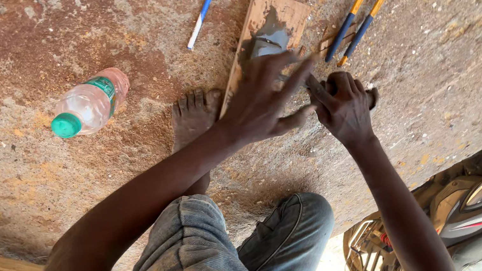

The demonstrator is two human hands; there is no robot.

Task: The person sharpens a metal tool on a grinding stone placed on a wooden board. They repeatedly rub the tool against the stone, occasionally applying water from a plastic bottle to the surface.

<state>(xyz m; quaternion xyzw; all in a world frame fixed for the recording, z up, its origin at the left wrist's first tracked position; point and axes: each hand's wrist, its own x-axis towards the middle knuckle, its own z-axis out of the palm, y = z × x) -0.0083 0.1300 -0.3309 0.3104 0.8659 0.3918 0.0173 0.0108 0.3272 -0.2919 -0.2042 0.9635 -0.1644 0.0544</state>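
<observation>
grey paste already smeared on the wooden board (pixel 274 17), left hand (pixel 262 103) spread flat over it, right hand (pixel 346 106) fingers closed round a dark lump, unapplied.

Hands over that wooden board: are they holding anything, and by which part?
The right hand is closed around a small dark object, mostly hidden. The left hand spreads open over the wooden board, gripping nothing.
</observation>
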